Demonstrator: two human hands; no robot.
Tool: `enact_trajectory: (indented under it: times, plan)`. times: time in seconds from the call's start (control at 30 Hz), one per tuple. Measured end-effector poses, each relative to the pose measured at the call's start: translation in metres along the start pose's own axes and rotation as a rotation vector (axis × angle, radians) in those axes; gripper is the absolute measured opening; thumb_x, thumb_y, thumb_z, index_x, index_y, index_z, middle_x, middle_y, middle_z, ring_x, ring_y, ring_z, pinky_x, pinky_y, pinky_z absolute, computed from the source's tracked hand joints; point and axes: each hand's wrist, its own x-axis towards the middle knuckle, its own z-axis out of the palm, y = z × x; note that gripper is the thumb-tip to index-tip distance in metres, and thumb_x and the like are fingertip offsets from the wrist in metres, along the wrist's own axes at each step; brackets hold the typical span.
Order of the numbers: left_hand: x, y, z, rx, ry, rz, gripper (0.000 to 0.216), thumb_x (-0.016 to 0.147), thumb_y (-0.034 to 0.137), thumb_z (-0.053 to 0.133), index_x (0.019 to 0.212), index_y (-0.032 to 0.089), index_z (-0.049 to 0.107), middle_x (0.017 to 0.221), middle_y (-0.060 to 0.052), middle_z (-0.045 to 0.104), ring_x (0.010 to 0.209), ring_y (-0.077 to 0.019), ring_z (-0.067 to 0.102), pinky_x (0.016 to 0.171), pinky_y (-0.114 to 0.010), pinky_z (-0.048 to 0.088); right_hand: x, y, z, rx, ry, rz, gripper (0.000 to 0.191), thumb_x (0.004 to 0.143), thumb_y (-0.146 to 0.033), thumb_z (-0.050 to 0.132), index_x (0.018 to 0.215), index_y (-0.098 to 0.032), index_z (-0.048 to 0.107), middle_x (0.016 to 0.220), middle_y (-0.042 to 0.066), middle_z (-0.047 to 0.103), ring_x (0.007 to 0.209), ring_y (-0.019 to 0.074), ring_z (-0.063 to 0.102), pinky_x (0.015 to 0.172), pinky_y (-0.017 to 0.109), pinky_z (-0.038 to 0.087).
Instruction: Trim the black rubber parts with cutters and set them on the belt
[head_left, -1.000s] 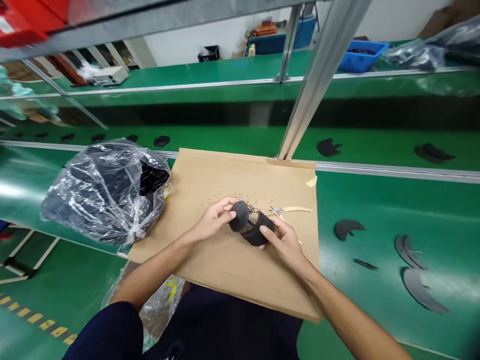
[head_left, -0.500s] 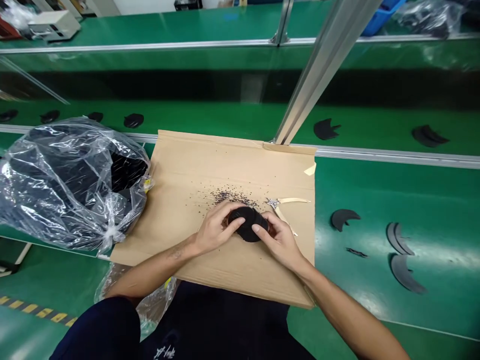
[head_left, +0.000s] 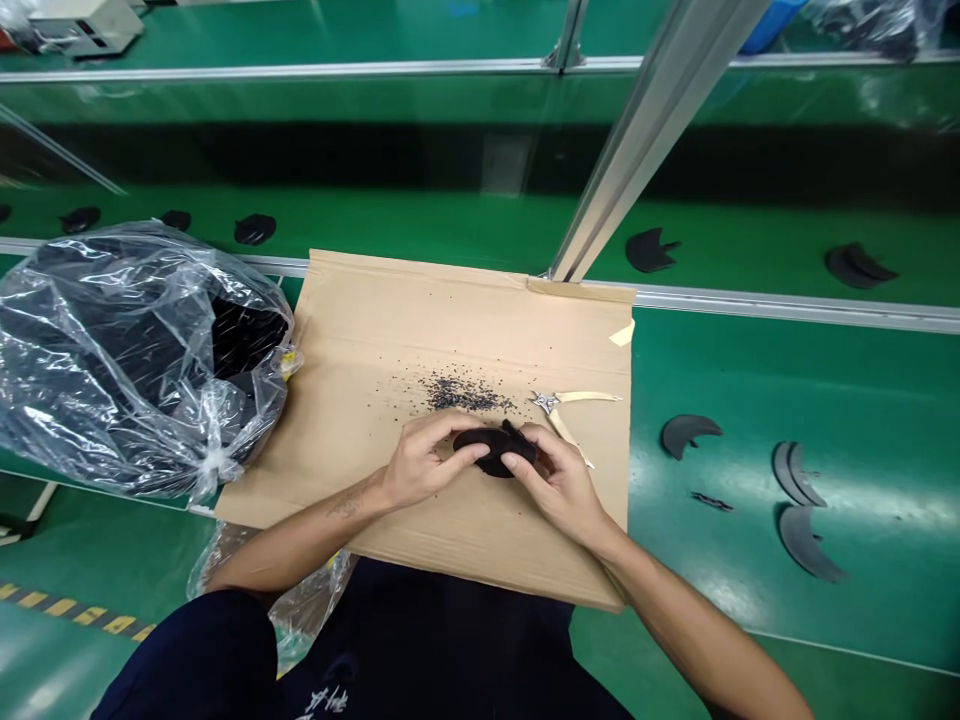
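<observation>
Both hands hold one flat black piece (head_left: 487,448) low over a sheet of brown cardboard (head_left: 390,330). My left hand (head_left: 421,462) pinches its left edge with fingers curled. My right hand (head_left: 556,482) grips its right edge from the other side. A scatter of small black crumbs (head_left: 463,392) lies on the cardboard just beyond the hands. A pair of nippers with pale handles (head_left: 571,408) lies right of the crumbs, close to my right hand.
A clear plastic bag full of black pieces (head_left: 127,355) sits left of the cardboard. Loose black curved pieces (head_left: 801,500) lie on the green table to the right, more (head_left: 651,250) on the green conveyor beyond a metal rail. A slanted metal post (head_left: 637,130) rises behind the cardboard.
The black piece was bent and held up between the hands; it now sits flatter and lower over the cardboard. The view has tipped down and nearer.
</observation>
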Motion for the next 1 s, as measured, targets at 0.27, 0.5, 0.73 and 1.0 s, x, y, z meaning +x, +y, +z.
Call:
enact_trajectory:
  times: [0.27, 0.5, 0.73, 1.0]
  plan:
    - [0.001, -0.003, -0.004, 0.067, -0.048, -0.017, 0.034, 0.095, 0.023, 0.063, 0.129, 0.022, 0.06, 0.103, -0.006, 0.072, 0.076, -0.0131, 0.063, 0.064, -0.025, 0.053, 0.001, 0.0, 0.001, 0.049, 0.034, 0.004, 0.035, 0.09, -0.058, 0.064, 0.091, -0.023, 0.065, 0.078, 0.002, 0.059, 0.07, 0.0169, 0.053, 0.065, 0.029, 0.047]
    - [0.001, -0.001, -0.012, -0.05, 0.008, -0.03, 0.029, 0.093, 0.02, 0.065, 0.12, 0.024, 0.054, 0.1, -0.004, 0.067, 0.088, -0.0147, 0.066, 0.075, -0.027, 0.056, 0.003, 0.002, 0.0, 0.067, 0.11, 0.053, 0.038, 0.089, -0.061, 0.064, 0.09, -0.023, 0.063, 0.075, 0.0, 0.056, 0.067, 0.0161, 0.05, 0.062, 0.029, 0.045]
    - [-0.004, -0.001, -0.005, -0.188, 0.156, -0.105, 0.02, 0.094, 0.025, 0.067, 0.111, 0.021, 0.057, 0.102, -0.006, 0.068, 0.097, -0.0177, 0.068, 0.086, -0.032, 0.056, 0.002, 0.002, 0.004, 0.126, 0.036, 0.108, 0.037, 0.084, -0.058, 0.072, 0.084, -0.022, 0.064, 0.068, -0.002, 0.053, 0.06, 0.0133, 0.047, 0.056, 0.026, 0.041]
    - [-0.005, -0.002, 0.001, -0.052, 0.037, -0.112, 0.019, 0.09, 0.024, 0.071, 0.09, 0.02, 0.052, 0.093, -0.004, 0.063, 0.093, -0.0179, 0.064, 0.085, -0.034, 0.054, -0.001, 0.004, 0.004, 0.085, 0.021, 0.071, 0.036, 0.083, -0.057, 0.074, 0.081, -0.022, 0.064, 0.069, -0.001, 0.057, 0.063, 0.0146, 0.051, 0.057, 0.027, 0.043]
